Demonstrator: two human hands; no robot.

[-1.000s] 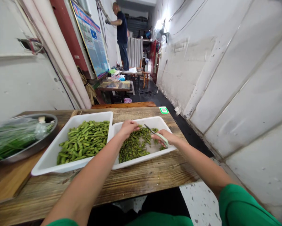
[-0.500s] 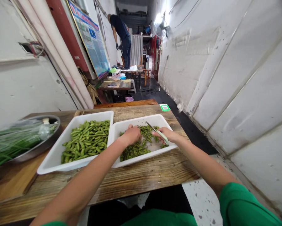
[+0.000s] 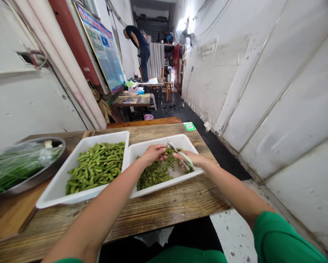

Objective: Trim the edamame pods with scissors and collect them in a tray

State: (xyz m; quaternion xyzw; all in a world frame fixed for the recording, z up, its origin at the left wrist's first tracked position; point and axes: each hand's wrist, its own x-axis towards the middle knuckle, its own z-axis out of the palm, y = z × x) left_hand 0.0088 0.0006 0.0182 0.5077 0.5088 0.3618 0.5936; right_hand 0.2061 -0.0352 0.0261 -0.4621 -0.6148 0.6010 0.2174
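Note:
My right hand (image 3: 189,159) is closed round a pair of scissors (image 3: 185,156) with pale green handles. Their metal blades point up and to the left, and the tips lie close to my left fingers. My left hand (image 3: 154,153) is held over the right-hand white tray (image 3: 189,138), its fingertips pinched together; whatever is between them is too small to make out. Small green pods and trimmings (image 3: 155,173) lie in that tray below both hands. To the left, a second white tray (image 3: 50,193) holds a heap of green soybean pods (image 3: 98,164).
A metal bowl (image 3: 61,153) with bagged green stalks (image 3: 18,171) stands on a wooden board (image 3: 10,219) at the left. The wooden table (image 3: 174,204) carries a green-and-white code card (image 3: 189,126). Farther back, a person (image 3: 140,47) stands on a table, bent forward.
My left hand has risen slightly out of the pods, fingertips now nearer the scissor blades. The scissors remain in my right hand. The view has shifted a little, and the person behind has bent further.

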